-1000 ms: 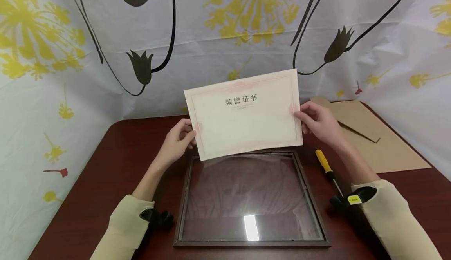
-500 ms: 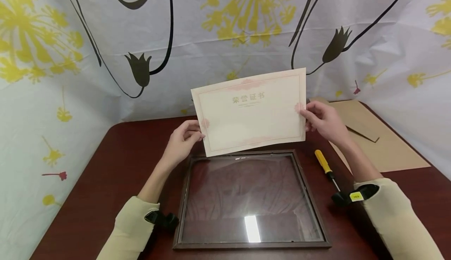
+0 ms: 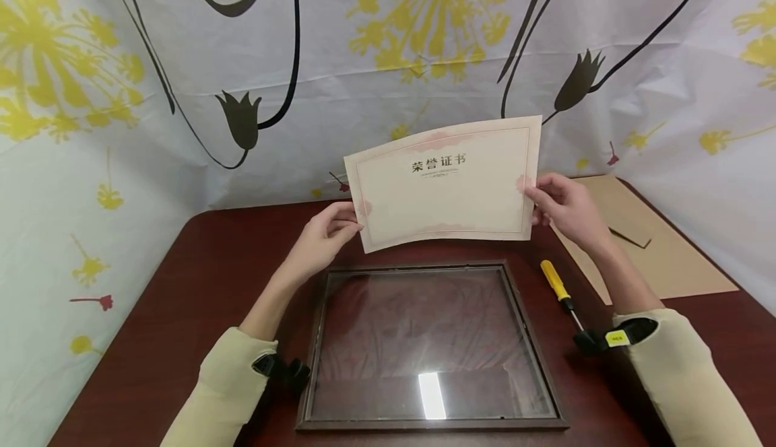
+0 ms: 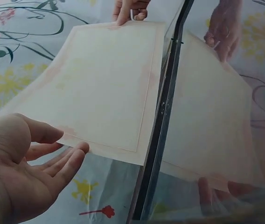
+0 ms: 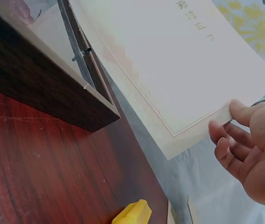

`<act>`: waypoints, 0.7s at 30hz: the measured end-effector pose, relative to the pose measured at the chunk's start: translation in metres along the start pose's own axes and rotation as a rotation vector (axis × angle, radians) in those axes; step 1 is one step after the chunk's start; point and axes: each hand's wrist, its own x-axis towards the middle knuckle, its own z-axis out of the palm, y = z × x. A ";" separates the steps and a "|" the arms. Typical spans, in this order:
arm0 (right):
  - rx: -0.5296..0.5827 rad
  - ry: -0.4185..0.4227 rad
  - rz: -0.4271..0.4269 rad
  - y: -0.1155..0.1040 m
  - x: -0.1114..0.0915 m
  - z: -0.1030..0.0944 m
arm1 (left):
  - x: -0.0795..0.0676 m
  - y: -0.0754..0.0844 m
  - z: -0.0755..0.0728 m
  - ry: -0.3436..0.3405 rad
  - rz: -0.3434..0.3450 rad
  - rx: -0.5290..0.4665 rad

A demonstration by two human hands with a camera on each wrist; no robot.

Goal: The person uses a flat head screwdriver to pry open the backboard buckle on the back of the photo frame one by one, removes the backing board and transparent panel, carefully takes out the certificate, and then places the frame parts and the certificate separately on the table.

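A cream certificate (image 3: pixel 445 198) with a pink-patterned border and dark printed characters is held up, slightly bowed, beyond the far edge of a picture frame. My left hand (image 3: pixel 324 238) pinches its left edge between thumb and fingers. On the opposite edge, my right hand (image 3: pixel 566 208) pinches it the same way. The dark brown picture frame (image 3: pixel 433 425) lies flat on the table below, with glass in it that mirrors a bright light. In the left wrist view the certificate (image 4: pixel 109 88) also shows as a reflection in that glass. Small metal tabs line the frame's inner edge in the right wrist view.
A screwdriver (image 3: pixel 556 282) with a yellow handle lies right of the frame. Behind my right forearm, a brown backing board (image 3: pixel 673 258) with a dark strut lies on the dark red table (image 3: pixel 200 285). A patterned white cloth (image 3: pixel 376 36) hangs around the back and sides.
Both hands have carried the certificate to the right, and its lower edge now clears the frame's far side in the head view. The sheet bows more. The frame and screwdriver stay put.
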 end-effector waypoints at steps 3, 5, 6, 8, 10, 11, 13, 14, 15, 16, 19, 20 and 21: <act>-0.021 -0.005 0.003 0.003 0.000 -0.002 | 0.007 0.003 0.002 -0.009 -0.021 0.053; -0.028 -0.012 0.011 0.004 0.000 -0.004 | 0.012 0.004 0.004 -0.017 -0.043 0.073; -0.033 -0.017 0.015 0.005 -0.001 -0.005 | 0.014 0.004 0.005 -0.020 -0.058 0.076; -0.045 -0.029 0.024 0.007 -0.001 -0.007 | 0.018 0.004 0.006 -0.028 -0.091 0.072; -0.055 -0.043 0.036 0.010 -0.002 -0.009 | 0.021 0.005 0.008 -0.036 -0.123 0.067; -0.059 -0.050 0.043 0.011 -0.002 -0.010 | 0.023 0.004 0.008 -0.038 -0.132 0.065; -0.067 -0.069 0.052 0.015 -0.002 -0.011 | 0.026 0.004 0.010 -0.039 -0.152 0.053; -0.071 -0.079 0.060 0.016 -0.003 -0.012 | 0.028 0.004 0.011 -0.040 -0.157 0.050; -0.074 -0.088 0.069 0.018 -0.003 -0.013 | 0.029 0.004 0.012 -0.042 -0.161 0.044; -0.080 -0.094 0.079 0.020 -0.003 -0.013 | 0.031 0.003 0.013 -0.045 -0.167 0.039; -0.105 -0.112 0.117 0.024 -0.003 -0.014 | 0.037 0.002 0.016 -0.061 -0.190 0.034; -0.112 -0.119 0.134 0.025 -0.003 -0.013 | 0.039 0.002 0.017 -0.067 -0.198 0.040; -0.117 -0.126 0.149 0.026 -0.003 -0.013 | 0.040 0.001 0.018 -0.074 -0.207 0.044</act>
